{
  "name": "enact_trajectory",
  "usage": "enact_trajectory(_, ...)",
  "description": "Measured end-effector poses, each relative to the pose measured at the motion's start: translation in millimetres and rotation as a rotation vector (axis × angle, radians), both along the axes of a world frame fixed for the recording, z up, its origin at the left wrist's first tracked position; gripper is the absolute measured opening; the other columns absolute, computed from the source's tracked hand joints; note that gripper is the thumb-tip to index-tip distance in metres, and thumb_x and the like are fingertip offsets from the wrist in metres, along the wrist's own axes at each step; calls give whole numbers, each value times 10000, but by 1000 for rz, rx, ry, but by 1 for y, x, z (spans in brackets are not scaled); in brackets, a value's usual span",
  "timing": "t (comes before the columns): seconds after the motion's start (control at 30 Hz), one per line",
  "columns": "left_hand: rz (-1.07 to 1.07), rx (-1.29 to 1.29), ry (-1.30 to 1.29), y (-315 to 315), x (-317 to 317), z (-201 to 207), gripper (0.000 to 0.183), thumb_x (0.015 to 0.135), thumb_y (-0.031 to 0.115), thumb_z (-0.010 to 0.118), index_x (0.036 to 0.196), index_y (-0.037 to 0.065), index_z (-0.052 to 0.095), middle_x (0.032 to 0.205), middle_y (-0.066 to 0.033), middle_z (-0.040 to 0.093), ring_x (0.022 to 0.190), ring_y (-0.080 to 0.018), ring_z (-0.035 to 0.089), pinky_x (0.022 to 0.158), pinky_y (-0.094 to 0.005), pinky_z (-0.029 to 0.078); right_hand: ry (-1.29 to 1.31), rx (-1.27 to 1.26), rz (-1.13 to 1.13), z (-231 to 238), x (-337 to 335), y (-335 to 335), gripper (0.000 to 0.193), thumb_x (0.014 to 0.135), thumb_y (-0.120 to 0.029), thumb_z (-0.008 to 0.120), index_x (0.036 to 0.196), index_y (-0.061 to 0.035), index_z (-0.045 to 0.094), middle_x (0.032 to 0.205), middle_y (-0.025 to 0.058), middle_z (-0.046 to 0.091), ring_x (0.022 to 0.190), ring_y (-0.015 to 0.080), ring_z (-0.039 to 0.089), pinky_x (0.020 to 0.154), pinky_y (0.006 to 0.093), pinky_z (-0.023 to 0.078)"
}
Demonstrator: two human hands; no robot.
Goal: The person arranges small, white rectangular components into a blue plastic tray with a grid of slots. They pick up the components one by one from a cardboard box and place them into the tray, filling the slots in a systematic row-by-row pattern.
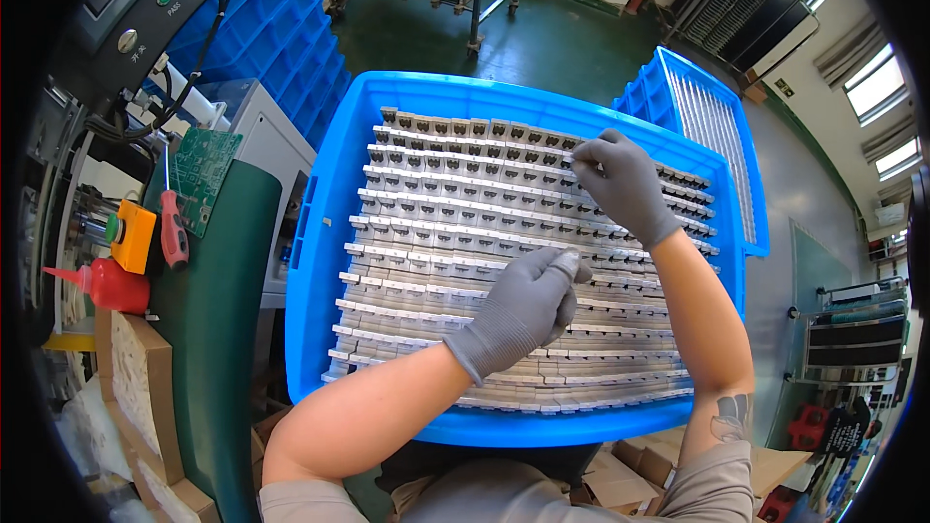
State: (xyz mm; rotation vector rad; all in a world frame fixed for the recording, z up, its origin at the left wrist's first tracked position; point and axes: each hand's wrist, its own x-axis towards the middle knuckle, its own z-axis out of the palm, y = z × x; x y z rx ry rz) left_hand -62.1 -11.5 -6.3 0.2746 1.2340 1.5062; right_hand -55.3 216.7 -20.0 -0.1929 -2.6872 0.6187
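Note:
A large blue plastic crate [513, 426] in front of me is filled with many rows of small white-grey blocks [436, 208] with dark slots on one side. My right hand [625, 184], in a grey knit glove, reaches to the far rows, with thumb and forefinger pinched together at the blocks there. Any piece between those fingertips is too small to make out. Over the middle rows hovers my left hand [523, 305], gloved alike, its fingers curled in and the thumb laid across them. Whatever it may hold is hidden.
At left, a green-topped bench [213, 329] carries a circuit board [201, 174], a red-handled screwdriver [174, 232], a yellow button box [133, 237] and a red bottle [116, 285]. Stacked blue crates [271, 29] rise behind. Another filled crate [751, 184] stands at the far right.

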Motion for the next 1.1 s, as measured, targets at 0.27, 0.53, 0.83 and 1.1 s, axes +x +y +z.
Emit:
enact_trajectory(0.27, -12, -10, 1, 0, 0, -1, 353, 1089, 304, 435, 1092, -17, 583, 612, -16, 494, 455, -84, 411, 409, -250, 347, -84, 141, -27, -10, -24, -3, 121, 877, -189, 676, 890, -91, 746, 916, 112, 660, 821, 324, 664, 745, 429, 550)
enact_trajectory(0.53, -13, -1, -26, -1, -3, -1, 385, 1096, 332, 409, 1106, -10, 586, 633, -22, 523, 458, -80, 423, 413, -239, 349, -23, 281, 2, 5, -24, -8, 113, 865, -144, 661, 918, -93, 747, 934, 113, 658, 855, 332, 673, 766, 438, 561)
enact_trajectory(0.83, 202, 109, -159, -5, -6, -4, 656, 1094, 532, 227, 1217, -4, 585, 666, -69, 592, 441, -84, 445, 403, -236, 351, -110, -249, 90, 41, 10, -42, 184, 833, -25, 678, 1004, -21, 745, 875, 88, 655, 741, 183, 651, 672, 313, 516)
enact_trajectory(1.1, 137, 126, -145, 0, -2, -12, 639, 1090, 552, 228, 1282, 62, 591, 675, -28, 554, 460, -81, 406, 418, -232, 317, -323, -195, 325, 63, 60, -84, 143, 796, -144, 719, 895, -43, 742, 913, 131, 690, 784, 331, 677, 729, 413, 561)
